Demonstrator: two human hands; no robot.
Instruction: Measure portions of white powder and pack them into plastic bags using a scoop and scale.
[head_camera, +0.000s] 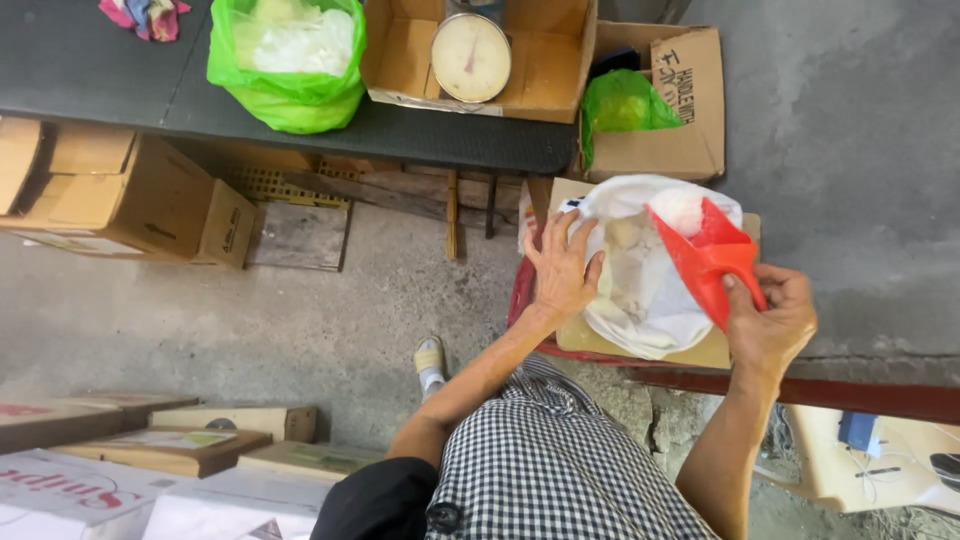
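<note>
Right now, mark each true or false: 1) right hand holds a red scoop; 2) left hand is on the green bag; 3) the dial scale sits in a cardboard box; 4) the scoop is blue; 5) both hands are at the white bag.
1) True: the right hand holds the red scoop.
2) False: the left hand rests on the white bag; the green bag is up on the dark table.
3) True: the dial scale sits in an open cardboard box.
4) False: it is red.
5) True.

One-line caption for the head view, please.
Left hand steadies a white bag; right hand holds a red scoop.
</note>
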